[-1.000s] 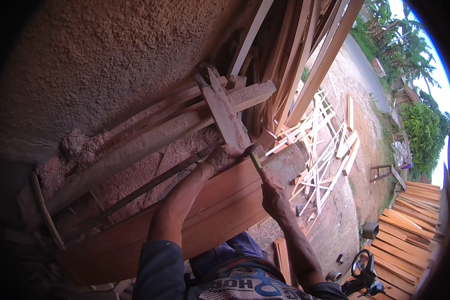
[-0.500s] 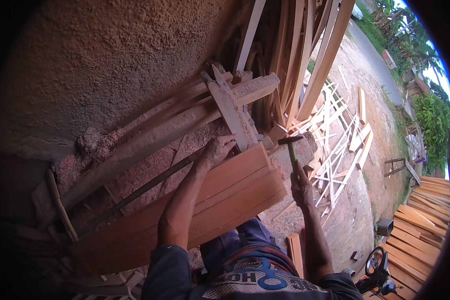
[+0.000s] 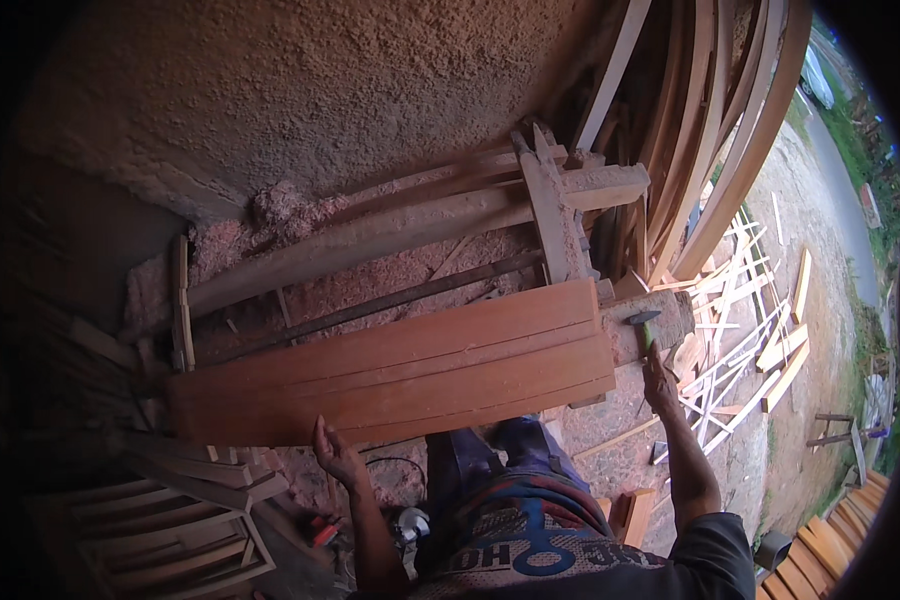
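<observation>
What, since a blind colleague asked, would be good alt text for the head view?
A person's open left hand is at the near edge of a long reddish wooden panel; the right hand holds a hammer beyond its right end. Pinkish shavings lie behind; wood pieces lie scattered at right.

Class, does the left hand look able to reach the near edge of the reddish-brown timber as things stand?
Likely yes: the left hand is open at the near edge of the timber, with nothing visible between, though contact is unclear.

Smooth wooden panel (image 3: 450, 365), rough matt wall (image 3: 370, 90), metal hammer head (image 3: 643, 318)
</observation>
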`<state>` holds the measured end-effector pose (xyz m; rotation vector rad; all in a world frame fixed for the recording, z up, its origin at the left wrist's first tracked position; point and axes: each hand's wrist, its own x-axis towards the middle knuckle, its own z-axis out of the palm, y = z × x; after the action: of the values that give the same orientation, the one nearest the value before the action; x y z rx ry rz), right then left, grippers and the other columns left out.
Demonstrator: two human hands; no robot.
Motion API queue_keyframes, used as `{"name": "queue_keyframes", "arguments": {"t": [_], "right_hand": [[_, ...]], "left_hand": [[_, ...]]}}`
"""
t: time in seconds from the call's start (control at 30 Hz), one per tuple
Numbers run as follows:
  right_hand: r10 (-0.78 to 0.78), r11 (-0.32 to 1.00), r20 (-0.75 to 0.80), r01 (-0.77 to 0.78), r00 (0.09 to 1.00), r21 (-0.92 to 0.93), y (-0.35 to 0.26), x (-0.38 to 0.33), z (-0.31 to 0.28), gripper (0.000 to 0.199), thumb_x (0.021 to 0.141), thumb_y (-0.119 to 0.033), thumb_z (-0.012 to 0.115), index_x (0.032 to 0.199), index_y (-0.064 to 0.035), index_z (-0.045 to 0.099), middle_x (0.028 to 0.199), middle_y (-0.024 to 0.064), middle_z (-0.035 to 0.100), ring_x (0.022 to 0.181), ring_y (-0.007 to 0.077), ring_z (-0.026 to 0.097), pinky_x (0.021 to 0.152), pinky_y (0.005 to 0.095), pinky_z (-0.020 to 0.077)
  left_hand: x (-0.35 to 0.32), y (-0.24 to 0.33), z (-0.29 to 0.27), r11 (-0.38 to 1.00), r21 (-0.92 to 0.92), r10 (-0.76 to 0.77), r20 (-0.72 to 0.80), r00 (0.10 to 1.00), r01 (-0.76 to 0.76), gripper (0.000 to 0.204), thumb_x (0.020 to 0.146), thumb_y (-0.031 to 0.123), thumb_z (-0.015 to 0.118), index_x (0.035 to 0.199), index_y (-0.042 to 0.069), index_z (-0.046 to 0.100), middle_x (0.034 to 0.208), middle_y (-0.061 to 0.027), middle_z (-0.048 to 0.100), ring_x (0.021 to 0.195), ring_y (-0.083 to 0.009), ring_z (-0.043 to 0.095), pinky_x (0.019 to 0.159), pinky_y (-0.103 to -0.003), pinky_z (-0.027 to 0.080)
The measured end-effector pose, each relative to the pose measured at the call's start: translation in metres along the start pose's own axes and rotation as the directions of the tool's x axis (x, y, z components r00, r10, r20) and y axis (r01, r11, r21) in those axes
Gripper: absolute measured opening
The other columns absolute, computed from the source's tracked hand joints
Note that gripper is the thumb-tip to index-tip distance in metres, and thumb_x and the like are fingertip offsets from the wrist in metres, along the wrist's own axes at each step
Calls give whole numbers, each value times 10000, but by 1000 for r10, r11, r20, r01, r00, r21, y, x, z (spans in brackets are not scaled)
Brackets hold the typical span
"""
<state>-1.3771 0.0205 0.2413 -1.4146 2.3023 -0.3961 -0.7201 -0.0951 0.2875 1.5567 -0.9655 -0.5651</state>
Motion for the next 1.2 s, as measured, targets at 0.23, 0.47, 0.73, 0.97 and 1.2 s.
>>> {"name": "queue_keyframes", "arguments": {"t": [0.23, 0.47, 0.73, 0.97, 1.2], "right_hand": [[258, 946, -108, -274, 960, -173, 1, 5, -7, 754, 1019, -473, 524, 1623, -135, 226, 1485, 323, 458, 1300, 492, 507, 1090, 532, 404], [-305, 952, -308, 284, 901, -111, -222, 22, 28, 509, 1036, -251, 563, 1468, 7, 484, 1346, 277, 554, 1228, 447, 543, 1045, 517, 438], [-782, 624, -27, 782, 623, -12, -540, 21, 126, 474, 967, -192, 640, 1407, -37, 560, 1271, 222, 569, 1152, 416, 554, 978, 513, 443], [-724, 686, 80, 727, 685, -16, -589, -20, 185, 547, 950, -242, 649, 1457, -83, 521, 1350, 218, 538, 1228, 413, 516, 998, 532, 420], [-846, 522, -7, 825, 533, -217, -574, -35, 217, 563, 927, -230, 651, 1457, -99, 518, 1430, 182, 513, 1330, 399, 470, 1102, 534, 368]], "left_hand": [[6, -59, -40, 854, -241, -515, -515, 686, 461, 748, 989, 522, 613, 1462, -32, 443, 1476, -204, 500, 1324, -319, 512, 1119, -428, 383], [63, -33, -77, 446, -756, -820, -132, 557, 478, 738, 960, 713, 501, 1356, 92, 542, 1181, -88, 634, 935, -183, 628, 749, -310, 497], [104, -94, -91, 467, -742, -752, -46, 658, 482, 586, 973, 683, 512, 1162, 138, 610, 841, 36, 641, 573, -70, 566, 409, -231, 369], [121, -90, -116, 198, -815, -886, 90, 456, 545, 757, 948, 665, 585, 1396, 61, 499, 1273, -77, 594, 1132, -178, 576, 890, -311, 462], [93, -139, -75, 224, -867, -811, 88, 579, 446, 1016, 854, 866, 460, 1575, 165, 313, 1584, -72, 389, 1434, -313, 385, 1166, -531, 354]]}}
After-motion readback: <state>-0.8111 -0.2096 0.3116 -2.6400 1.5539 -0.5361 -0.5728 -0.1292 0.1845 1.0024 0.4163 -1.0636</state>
